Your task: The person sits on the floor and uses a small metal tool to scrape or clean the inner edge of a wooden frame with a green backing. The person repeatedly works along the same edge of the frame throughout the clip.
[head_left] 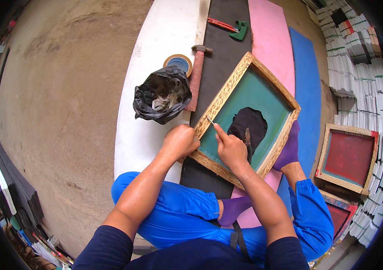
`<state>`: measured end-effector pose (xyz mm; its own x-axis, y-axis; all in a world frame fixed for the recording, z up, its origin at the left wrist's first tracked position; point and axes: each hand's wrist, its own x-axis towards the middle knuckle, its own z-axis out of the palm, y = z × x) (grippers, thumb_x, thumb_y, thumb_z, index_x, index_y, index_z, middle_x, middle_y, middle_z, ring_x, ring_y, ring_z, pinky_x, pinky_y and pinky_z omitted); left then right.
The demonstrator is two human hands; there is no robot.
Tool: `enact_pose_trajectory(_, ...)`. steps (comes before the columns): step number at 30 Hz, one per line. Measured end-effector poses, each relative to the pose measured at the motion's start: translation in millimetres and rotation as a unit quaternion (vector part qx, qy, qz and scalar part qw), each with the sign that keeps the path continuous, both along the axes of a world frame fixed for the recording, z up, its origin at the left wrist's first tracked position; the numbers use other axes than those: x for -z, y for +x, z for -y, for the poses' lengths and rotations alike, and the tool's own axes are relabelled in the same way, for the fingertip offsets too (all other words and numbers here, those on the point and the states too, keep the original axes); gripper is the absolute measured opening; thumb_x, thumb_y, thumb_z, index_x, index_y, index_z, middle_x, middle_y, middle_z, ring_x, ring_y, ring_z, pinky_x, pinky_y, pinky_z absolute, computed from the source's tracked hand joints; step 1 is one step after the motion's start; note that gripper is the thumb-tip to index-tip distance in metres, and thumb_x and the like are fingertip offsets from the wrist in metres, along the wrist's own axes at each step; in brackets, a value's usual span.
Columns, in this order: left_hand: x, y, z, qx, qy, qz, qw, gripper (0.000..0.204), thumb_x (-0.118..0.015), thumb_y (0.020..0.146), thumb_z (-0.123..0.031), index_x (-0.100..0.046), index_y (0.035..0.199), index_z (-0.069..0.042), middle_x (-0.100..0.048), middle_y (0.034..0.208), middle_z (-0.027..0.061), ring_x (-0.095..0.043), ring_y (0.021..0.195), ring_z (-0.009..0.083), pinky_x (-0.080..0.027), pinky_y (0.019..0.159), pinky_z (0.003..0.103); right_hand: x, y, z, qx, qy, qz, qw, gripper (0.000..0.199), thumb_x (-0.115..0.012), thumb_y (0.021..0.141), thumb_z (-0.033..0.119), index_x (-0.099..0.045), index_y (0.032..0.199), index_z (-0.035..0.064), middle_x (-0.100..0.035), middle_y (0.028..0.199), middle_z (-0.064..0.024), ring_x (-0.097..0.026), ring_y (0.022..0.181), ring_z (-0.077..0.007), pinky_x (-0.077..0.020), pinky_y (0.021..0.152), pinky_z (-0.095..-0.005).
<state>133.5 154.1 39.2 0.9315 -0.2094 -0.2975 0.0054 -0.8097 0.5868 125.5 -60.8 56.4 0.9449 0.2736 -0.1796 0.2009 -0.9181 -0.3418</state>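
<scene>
A wooden-framed printing screen (222,93) with green mesh lies tilted in front of me. My left hand (181,140) is closed at its left rim, the fingers curled; what they grip is hidden. My right hand (233,150) is over the mesh, closed on a thin metal tool (210,120) whose tip is at the inner edge of the left rim. Its index finger stretches along the tool. A black cloth (251,123) lies on the mesh, and a rusty-tipped tool (247,136) with a dark handle rests on it, beside my right hand.
Left of the screen stand a black plastic bag (144,96) of scraps, a tape roll (188,60) and a hammer (195,81). A red cutter (220,24) and green scrap (240,31) lie farther off. Another framed screen (349,155) leans near paper stacks (367,90) at right.
</scene>
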Motion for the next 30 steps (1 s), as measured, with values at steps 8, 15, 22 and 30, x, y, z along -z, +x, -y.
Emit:
enact_pose_trajectory(8, 0, 5, 4, 0.020, 0.006, -0.023, 1.000, 0.031, -0.071, 0.075, -0.023, -0.076, 0.078, 0.007, -0.071, 0.079, 0.0286, -0.073, 0.075, 0.0446, -0.061, 0.075, 0.050, 37, 11, 25, 0.112, 0.353, -0.128, 0.920, 0.040, -0.063, 0.105, 0.024, -0.067, 0.144, 0.0272, -0.075, 0.087, -0.0181, -0.075, 0.081, -0.0383, -0.0585, 0.071, -0.0461)
enact_pose_trajectory(15, -1, 6, 3, 0.022, 0.008, -0.029, 0.999, 0.030, -0.072, 0.074, -0.023, -0.075, 0.077, 0.007, -0.071, 0.080, 0.0285, -0.073, 0.075, 0.0450, -0.061, 0.075, 0.051, -14, 23, 11, 0.055, 0.114, -0.096, 0.987, 0.033, -0.063, 0.104, 0.031, -0.072, 0.135, 0.0286, -0.076, 0.097, -0.0228, -0.075, 0.091, -0.0418, -0.0591, 0.079, -0.0537)
enact_pose_trajectory(22, 1, 5, 1, 0.012, 0.002, -0.035, 0.999, 0.031, -0.072, 0.074, -0.023, -0.075, 0.078, 0.007, -0.071, 0.081, 0.0290, -0.073, 0.076, 0.0454, -0.061, 0.075, 0.051, -41, 16, 0, 0.080, 0.071, -0.095, 0.990, 0.034, -0.063, 0.103, 0.031, -0.072, 0.136, 0.0257, -0.074, 0.086, -0.0235, -0.074, 0.083, -0.0439, -0.0587, 0.074, -0.0549)
enact_pose_trajectory(30, 0, 3, 1, 0.013, -0.003, -0.020, 1.000, 0.030, -0.071, 0.074, -0.022, -0.076, 0.079, 0.007, -0.071, 0.080, 0.0292, -0.073, 0.077, 0.0453, -0.061, 0.076, 0.051, -28, 3, -1, 0.092, 0.100, -0.090, 0.987, 0.034, -0.063, 0.103, 0.030, -0.072, 0.135, 0.0243, -0.073, 0.083, -0.0227, -0.073, 0.080, -0.0438, -0.0583, 0.072, -0.0539)
